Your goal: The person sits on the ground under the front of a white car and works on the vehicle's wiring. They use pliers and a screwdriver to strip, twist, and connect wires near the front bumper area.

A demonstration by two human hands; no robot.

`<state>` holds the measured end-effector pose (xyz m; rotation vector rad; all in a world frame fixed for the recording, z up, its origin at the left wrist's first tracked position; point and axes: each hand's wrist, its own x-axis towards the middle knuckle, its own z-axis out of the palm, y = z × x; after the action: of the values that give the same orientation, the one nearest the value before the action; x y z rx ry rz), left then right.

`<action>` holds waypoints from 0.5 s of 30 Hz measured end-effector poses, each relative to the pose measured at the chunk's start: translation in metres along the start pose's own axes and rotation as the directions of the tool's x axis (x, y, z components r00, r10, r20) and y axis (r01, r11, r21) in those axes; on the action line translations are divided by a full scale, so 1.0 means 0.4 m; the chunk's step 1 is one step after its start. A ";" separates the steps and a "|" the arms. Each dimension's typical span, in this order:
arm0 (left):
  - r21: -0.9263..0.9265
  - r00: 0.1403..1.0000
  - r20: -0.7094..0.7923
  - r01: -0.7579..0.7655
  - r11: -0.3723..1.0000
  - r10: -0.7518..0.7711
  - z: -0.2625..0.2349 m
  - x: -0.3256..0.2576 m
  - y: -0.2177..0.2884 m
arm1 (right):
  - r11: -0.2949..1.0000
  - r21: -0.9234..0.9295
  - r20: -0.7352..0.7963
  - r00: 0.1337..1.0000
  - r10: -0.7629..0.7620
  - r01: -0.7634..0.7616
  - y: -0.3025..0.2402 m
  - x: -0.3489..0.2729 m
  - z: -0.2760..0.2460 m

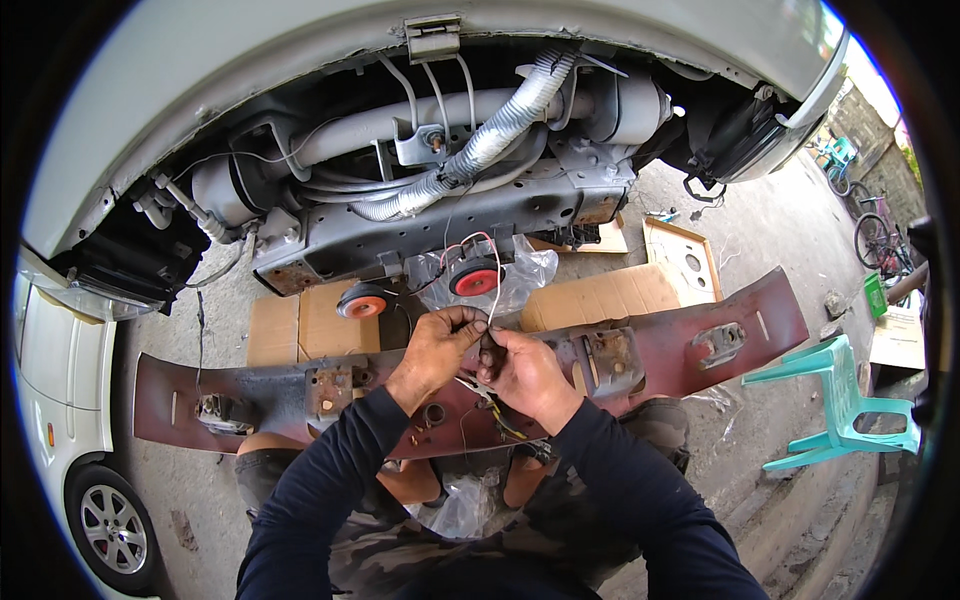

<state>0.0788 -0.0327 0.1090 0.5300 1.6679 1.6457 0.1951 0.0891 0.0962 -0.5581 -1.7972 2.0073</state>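
Dark navy sleeves [310,485] are closest, reaching forward from the lower edge. Beyond the cuffs, the left hand [430,352] and right hand [535,375] meet, their fingers [455,318] narrowed to a pinch on a thin white wire [497,283]. Whether the wire is joined to anything inside the grip cannot be told; the fingers cover it. From there it rises and arches over to a red-faced disc horn [473,283], just beyond the hands. An orange-faced disc horn [361,303] is near it, to the left.

Beneath the hands, a dark red bumper [765,315] stretches crosswise, with brackets on the side facing up. Loose wires, some yellow [507,422], show just below the right hand. Past the bumper, flattened cardboard [600,297] and clear plastic [532,265] lie on the concrete floor [190,505].

Further out, the exposed front of a pale vehicle [290,30] shows a grey crossmember [385,238] with a silver corrugated hose [490,140] angled above it. A teal plastic chair [848,400] is at right, with a bicycle [872,238] farther back; at left is a white car [65,380].
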 end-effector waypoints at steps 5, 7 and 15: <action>0.086 0.997 -0.069 -0.011 0.996 0.017 -0.010 0.010 0.009 | 0.506 -0.756 0.199 0.883 -0.425 0.414 -0.040 0.013 -0.039; 0.073 0.998 -0.062 0.001 0.997 0.003 -0.010 0.011 0.009 | 0.283 -0.815 0.316 0.797 -0.514 0.505 -0.053 0.014 -0.043; -0.041 0.999 -0.053 -0.001 0.999 -0.001 -0.011 0.003 0.002 | 0.074 -0.839 0.410 0.717 -0.563 0.538 -0.046 0.017 -0.020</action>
<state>0.0746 -0.0344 0.1093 0.4695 1.6682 1.7040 0.1940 0.1013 0.1136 -0.0602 -2.5105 0.2279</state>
